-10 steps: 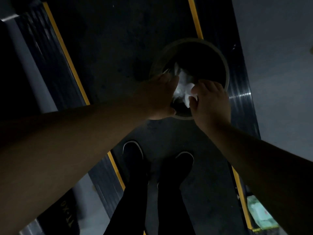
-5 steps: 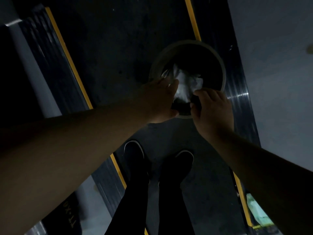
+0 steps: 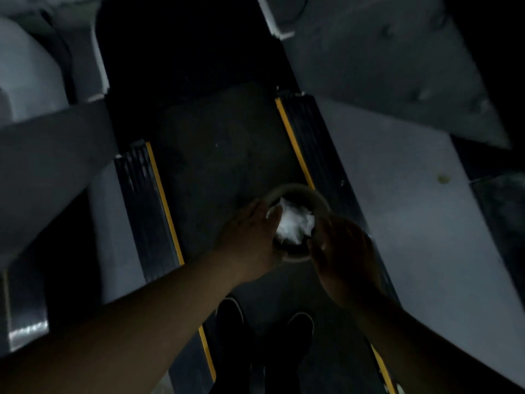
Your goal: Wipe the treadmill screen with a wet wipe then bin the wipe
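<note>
- Wet wipe point(image 3: 295, 224): a crumpled white wad lying inside the round bin point(image 3: 319, 194). 1 second ago it sat pinched between both hands at the rim; now it rests lower in the opening, with no finger plainly closed on it.
- Left hand point(image 3: 250, 234): at the bin's near-left rim, fingers fairly straight, tips beside the wad. Whether they touch it cannot be told in the dim, blurred view.
- Right hand point(image 3: 345, 251): over the near-right rim, fingers loosely spread and gripping nothing; it has come off the wipe.
- Treadmill belt point(image 3: 216, 155): the bin stands on it, ahead of the person's 2 shoes point(image 3: 267, 322).
- Reading: the wipe appears released, so the binning step looks essentially complete; the screen lies out of view.
</note>
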Tool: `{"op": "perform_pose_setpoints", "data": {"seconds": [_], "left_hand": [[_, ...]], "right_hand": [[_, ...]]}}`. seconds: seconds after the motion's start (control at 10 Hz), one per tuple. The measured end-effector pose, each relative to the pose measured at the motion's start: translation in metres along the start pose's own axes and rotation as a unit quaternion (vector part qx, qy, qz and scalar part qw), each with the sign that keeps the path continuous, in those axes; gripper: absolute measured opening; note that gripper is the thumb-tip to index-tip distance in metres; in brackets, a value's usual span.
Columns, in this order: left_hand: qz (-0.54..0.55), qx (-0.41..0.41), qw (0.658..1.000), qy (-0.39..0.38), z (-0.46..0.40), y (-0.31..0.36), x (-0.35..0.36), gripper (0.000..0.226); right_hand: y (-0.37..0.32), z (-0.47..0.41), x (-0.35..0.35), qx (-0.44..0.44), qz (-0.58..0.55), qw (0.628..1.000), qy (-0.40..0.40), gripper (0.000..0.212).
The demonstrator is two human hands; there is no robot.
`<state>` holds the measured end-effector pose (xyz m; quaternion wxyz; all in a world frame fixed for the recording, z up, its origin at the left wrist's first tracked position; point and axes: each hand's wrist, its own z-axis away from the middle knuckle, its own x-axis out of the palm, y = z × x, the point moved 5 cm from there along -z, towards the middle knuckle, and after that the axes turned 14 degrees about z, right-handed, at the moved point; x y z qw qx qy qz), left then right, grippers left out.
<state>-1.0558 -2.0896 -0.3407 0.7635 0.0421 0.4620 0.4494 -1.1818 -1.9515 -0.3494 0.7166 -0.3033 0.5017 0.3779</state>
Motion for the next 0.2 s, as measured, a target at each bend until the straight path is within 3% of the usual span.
{"op": "perform_pose_setpoints", "data": {"seconds": [0.2], "left_hand": [[-0.004,0.002,0.999,0.035,0.06,0.04,-0.082,0.094]], "right_hand": [[-0.021,0.025,-0.088,-0.007,0.012,0.999,0.038,0.064]]}}
